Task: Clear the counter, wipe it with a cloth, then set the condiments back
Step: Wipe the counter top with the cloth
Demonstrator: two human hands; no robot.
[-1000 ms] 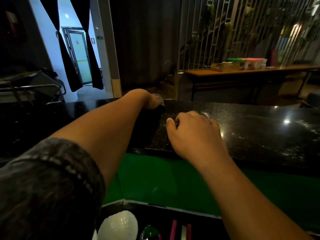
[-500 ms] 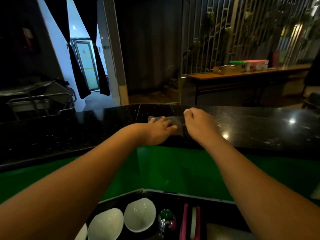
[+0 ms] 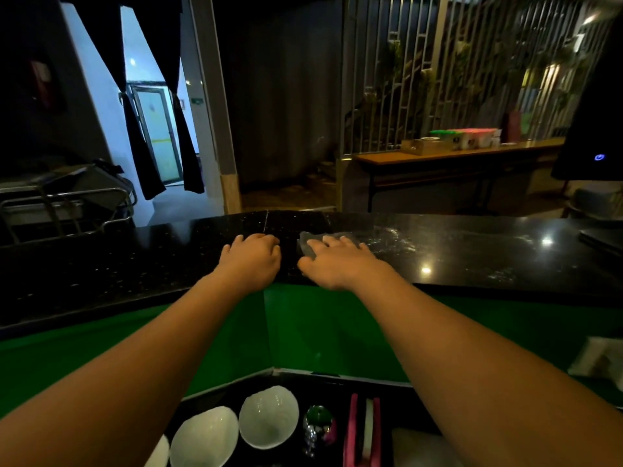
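My right hand (image 3: pixel 340 264) presses the grey cloth (image 3: pixel 305 244) onto the black tabletop (image 3: pixel 472 251), fingers spread flat. My left hand (image 3: pixel 251 261) rests beside it, loosely curled and empty. Best to press evenly and wipe in overlapping strokes.

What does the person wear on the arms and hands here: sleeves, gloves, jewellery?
Nothing worn shows. The left forearm and right forearm are bare to the picture's edge, no sleeve in view. The left hand and right hand have no gloves; no watch or bracelet at the wrists. Small rings cannot be told in this dim light.
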